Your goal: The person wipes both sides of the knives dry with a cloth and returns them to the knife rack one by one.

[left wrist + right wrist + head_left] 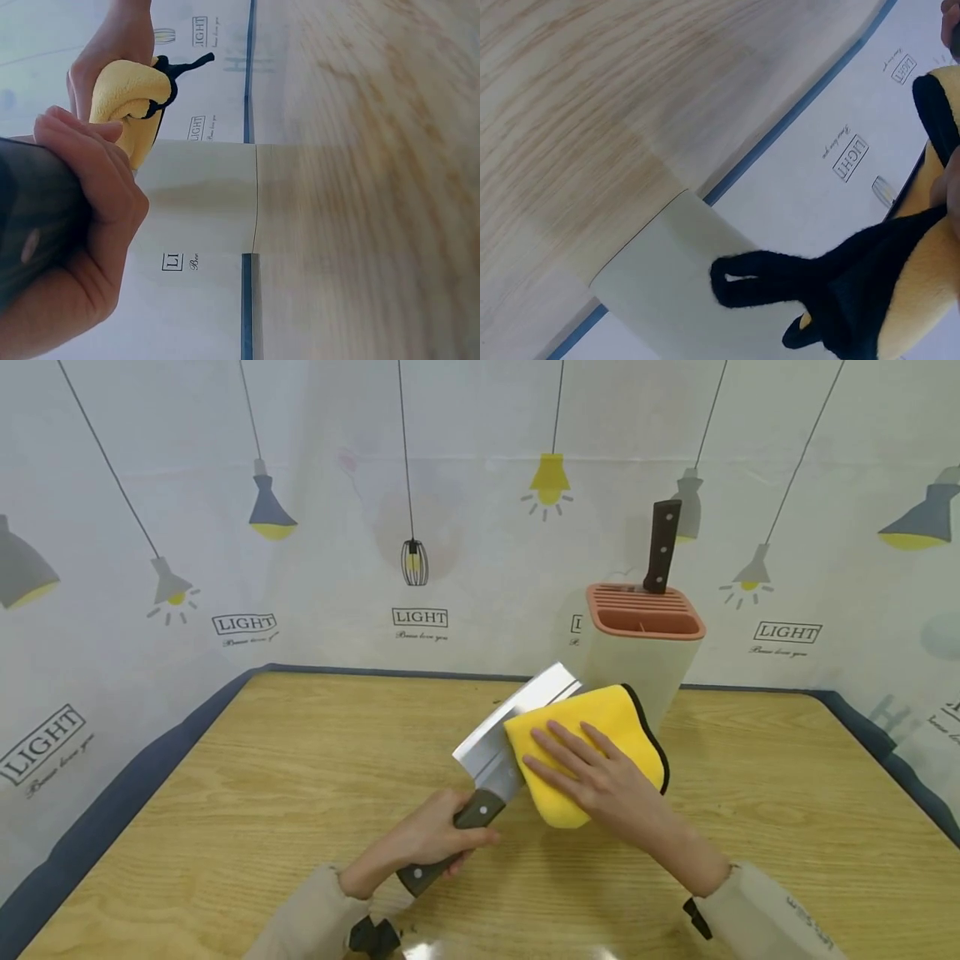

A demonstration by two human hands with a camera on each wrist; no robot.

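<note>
My left hand [431, 837] grips the dark riveted handle of a cleaver [517, 714], its broad blade slanting away to the upper right. Over the blade's right part lies a folded yellow cloth [626, 722] with black edging. My right hand [603, 785] holds this cloth against the blade, fingers laid along its top; the thumb is hidden in the head view. Up close, the left wrist view shows the dark handle [34, 232] in the curled left fingers and the bunched cloth [127, 90] beyond. A black loop [757, 277] hangs from the cloth in the right wrist view.
Behind the cloth stands a cream knife block [637, 664] with an orange slotted top, and one dark-handled knife [662, 547] upright in it. The wooden table [300, 752] meets a lamp-printed backdrop [480, 527] along a dark blue border.
</note>
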